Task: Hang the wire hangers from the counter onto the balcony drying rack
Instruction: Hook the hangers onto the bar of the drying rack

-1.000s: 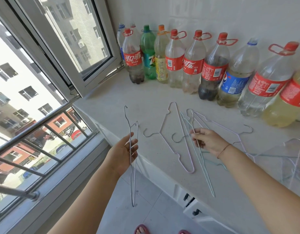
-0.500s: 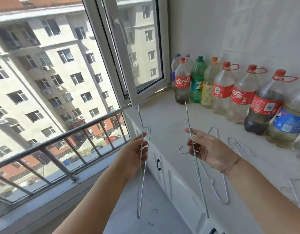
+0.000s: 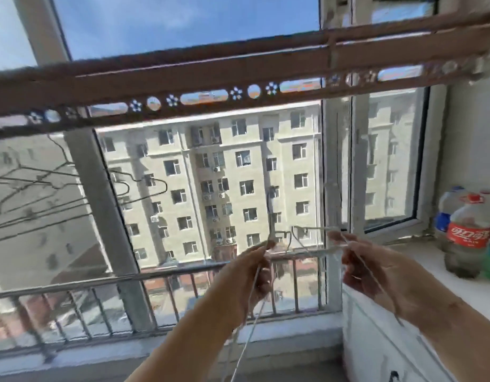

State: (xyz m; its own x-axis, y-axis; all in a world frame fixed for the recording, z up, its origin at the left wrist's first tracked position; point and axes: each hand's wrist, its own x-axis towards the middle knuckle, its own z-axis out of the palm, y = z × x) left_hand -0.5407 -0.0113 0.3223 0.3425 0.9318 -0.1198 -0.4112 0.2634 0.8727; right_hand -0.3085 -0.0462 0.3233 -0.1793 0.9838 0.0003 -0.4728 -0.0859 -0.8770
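across the frame's top runs the drying rack (image 3: 238, 70), well above both hands; hung hangers (image 3: 73, 177) dangle at middle left. low centre, the left hand (image 3: 249, 274) grips one wire hanger (image 3: 250, 334), the right hand (image 3: 370, 271) grips a second hanger (image 3: 310, 229). their hooks sit close and could tangle, or a lift could miss the rail

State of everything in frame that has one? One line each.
left hand, grips left hanger
right hand, grips right hanger
left hanger, held below rack, not hung
right hanger, held below rack, not hung
rack, overhead, carries hung hangers at left
hung hangers, hanging, blurred
window, open
cola bottle, upright, capped
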